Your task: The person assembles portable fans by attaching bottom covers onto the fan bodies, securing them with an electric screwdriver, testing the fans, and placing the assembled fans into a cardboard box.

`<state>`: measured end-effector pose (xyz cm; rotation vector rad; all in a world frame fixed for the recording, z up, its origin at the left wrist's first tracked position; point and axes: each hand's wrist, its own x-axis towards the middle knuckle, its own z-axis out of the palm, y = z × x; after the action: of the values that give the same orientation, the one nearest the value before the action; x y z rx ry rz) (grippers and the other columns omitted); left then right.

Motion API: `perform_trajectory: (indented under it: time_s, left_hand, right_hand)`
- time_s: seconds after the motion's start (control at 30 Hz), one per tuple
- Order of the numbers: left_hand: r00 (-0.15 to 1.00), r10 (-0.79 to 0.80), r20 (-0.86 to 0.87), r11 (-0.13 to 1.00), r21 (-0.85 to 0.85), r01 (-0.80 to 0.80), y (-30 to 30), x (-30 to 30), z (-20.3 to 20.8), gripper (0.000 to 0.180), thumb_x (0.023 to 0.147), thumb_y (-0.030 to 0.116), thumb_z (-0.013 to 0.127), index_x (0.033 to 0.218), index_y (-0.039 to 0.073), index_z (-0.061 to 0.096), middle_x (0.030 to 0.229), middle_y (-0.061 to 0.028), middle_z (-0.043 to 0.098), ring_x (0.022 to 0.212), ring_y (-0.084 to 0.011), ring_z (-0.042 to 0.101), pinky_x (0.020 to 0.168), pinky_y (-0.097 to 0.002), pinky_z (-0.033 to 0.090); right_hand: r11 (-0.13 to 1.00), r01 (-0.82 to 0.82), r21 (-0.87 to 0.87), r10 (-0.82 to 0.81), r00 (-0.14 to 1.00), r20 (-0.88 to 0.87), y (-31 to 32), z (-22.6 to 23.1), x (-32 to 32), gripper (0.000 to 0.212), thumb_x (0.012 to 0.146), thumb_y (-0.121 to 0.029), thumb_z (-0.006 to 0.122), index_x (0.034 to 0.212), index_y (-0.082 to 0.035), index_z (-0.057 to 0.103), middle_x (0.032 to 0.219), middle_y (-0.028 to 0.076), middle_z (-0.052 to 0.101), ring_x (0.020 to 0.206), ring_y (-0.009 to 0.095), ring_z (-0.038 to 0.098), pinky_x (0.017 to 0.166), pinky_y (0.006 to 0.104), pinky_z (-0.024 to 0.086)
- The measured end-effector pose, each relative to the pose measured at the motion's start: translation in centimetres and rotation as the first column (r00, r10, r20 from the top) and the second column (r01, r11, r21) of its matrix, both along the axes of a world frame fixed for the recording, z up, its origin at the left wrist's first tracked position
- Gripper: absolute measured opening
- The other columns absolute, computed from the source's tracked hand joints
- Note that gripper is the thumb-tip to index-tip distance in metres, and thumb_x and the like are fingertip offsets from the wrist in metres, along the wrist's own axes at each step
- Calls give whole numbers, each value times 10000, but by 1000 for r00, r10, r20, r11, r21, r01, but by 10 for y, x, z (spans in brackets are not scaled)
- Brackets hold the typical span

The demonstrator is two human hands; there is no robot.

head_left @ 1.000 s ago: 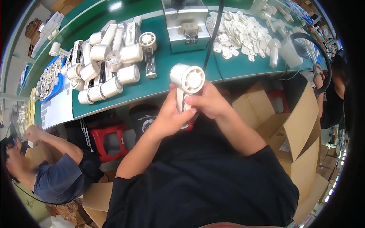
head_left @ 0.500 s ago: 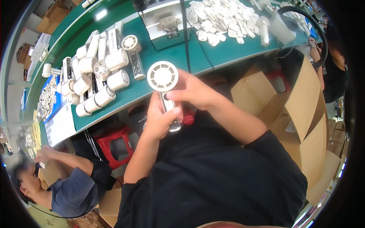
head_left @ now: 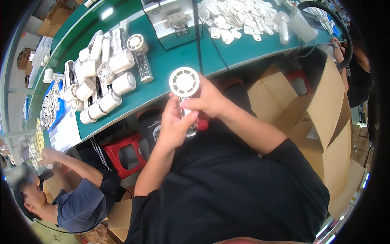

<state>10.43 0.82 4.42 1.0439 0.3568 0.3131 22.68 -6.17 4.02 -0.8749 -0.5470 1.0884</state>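
A white handheld fan is between my two hands, in front of my body and just off the table's near edge. Its round slotted head points up and away from me, and its handle runs down toward me. My left hand wraps the handle from the left, with its thumb along the front. From the right, my right hand grips the fan just below its head, its thumb pressed on the top of the handle. Much of the handle is hidden by my fingers; its lower end pokes out below.
On the green table lies a heap of white fans. A metal fixture stands behind, beside a pile of small white plates. Open cardboard boxes stand right; a red stool and a seated co-worker are left.
Both my hands and the fan have shifted a little to the right. My grip on it looks much the same. The co-worker's hands at the left have risen slightly.
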Motion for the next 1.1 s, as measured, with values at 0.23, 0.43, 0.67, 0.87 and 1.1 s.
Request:
perform_trajectory:
  time_s: [0.23, 0.43, 0.67, 0.87, 1.1]
  left_hand:
    - [999, 11, 46, 999, -35, -9, 0, -4, 13, 314, 827, 107, 613, 1085, 1, 469, 822, -110, 588, 669, -160, 588, 586, -256, 496]
    - [999, -17, -44, 1000, -2, 17, 0, -22, 10, 369, 845, 138, 591, 1158, 1, 449, 958, -117, 591, 802, -180, 601, 692, -298, 515]
    - [999, -35, -19, 994, -108, 33, -14, -25, 9, 325, 833, 121, 590, 1110, 11, 462, 909, -70, 561, 700, -142, 567, 586, -272, 486]
    - [988, -142, -56, 984, -116, 135, -27, -39, 4, 455, 831, 142, 595, 1215, 21, 385, 911, -54, 536, 707, -121, 558, 602, -255, 475]
    - [960, -271, -73, 959, -109, 262, -43, -47, 10, 503, 849, 70, 578, 1289, 6, 343, 959, -28, 513, 774, -68, 529, 656, -226, 454]
  right_hand:
    - [988, -104, -112, 114, 990, 82, 4, 31, 12, 689, 695, -53, 728, 1289, -25, 379, 1105, 86, 551, 994, 160, 555, 864, 323, 466]
    - [1000, -14, 21, 11, 992, 126, 3, 25, 0, 812, 673, -66, 749, 1352, -31, 306, 1200, 123, 508, 1069, 202, 540, 916, 365, 445]
    - [975, -221, -29, 222, 975, 26, -17, 8, -7, 749, 715, -137, 703, 1336, -28, 298, 1163, 181, 555, 1053, 245, 562, 904, 359, 460]
    - [980, -191, -48, 192, 981, 15, -41, -5, -26, 645, 727, -110, 681, 1287, 7, 382, 1153, 188, 567, 971, 227, 600, 806, 335, 511]
    - [993, -120, -5, 120, 993, 8, -68, -15, -37, 768, 699, -168, 729, 1312, 43, 318, 1146, 282, 555, 1063, 349, 578, 914, 440, 472]
